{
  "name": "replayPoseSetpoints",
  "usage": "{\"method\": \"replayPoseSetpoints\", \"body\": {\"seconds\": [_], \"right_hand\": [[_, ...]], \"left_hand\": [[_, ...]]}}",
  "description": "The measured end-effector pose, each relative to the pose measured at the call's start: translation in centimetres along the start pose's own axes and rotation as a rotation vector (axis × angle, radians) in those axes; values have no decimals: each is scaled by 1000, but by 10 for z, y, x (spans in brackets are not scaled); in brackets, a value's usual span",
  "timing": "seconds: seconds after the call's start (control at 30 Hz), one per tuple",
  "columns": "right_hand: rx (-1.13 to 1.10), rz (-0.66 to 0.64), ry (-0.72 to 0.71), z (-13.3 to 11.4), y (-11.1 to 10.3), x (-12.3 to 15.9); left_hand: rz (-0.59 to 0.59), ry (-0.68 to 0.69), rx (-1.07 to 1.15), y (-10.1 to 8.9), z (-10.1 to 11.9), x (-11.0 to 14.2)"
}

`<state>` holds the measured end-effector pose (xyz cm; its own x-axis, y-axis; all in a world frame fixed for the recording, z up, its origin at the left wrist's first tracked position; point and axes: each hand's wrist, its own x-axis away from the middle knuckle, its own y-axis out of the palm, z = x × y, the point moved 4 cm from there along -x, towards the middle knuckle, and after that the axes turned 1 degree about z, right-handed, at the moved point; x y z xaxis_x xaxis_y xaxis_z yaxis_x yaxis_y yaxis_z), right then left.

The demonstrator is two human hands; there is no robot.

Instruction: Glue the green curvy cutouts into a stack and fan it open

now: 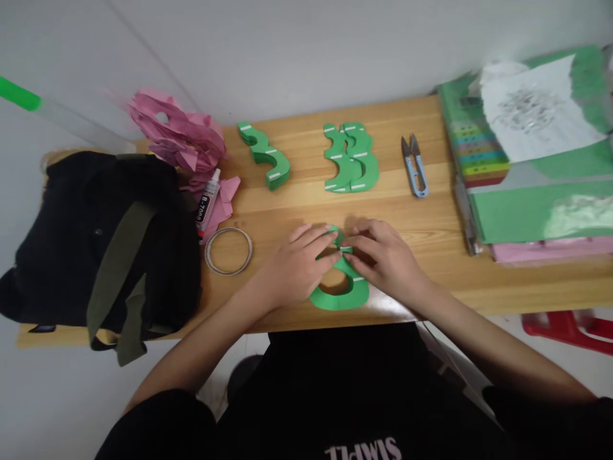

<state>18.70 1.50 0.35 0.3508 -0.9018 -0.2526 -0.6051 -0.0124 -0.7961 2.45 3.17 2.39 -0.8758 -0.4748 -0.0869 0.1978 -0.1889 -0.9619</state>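
A green paper cutout (330, 300) with curved, looped edges lies near the front edge of the table. My left hand (299, 262) rests on its left side, with the fingers bent over the paper and the thumb reaching its middle. From the other side, my right hand (385, 255) pinches at the narrow centre, beside a short white strip. Both sets of fingertips nearly meet there, so the exact grip is partly hidden. Behind my hands lie a green wavy paper stack (352, 160) and a second stack (265, 155), both carrying white strips.
Blue-handled thread snips (414, 167) lie at back right. A tape roll (228, 251), a B-7000 glue tube (207, 201), crumpled pink paper (177, 131) and a black bag (100, 243) occupy the left. Green packets (536, 217) with white paper (541, 108) cover the right end.
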Motion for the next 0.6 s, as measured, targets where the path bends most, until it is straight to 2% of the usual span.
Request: {"method": "replayPoseSetpoints", "body": {"seconds": [0.4, 0.6], "right_hand": [[102, -151, -86, 2, 0, -18], [221, -159, -170, -2, -4, -23]], "left_hand": [[71, 55, -8, 2, -3, -2], [130, 62, 29, 6, -8, 0]]}}
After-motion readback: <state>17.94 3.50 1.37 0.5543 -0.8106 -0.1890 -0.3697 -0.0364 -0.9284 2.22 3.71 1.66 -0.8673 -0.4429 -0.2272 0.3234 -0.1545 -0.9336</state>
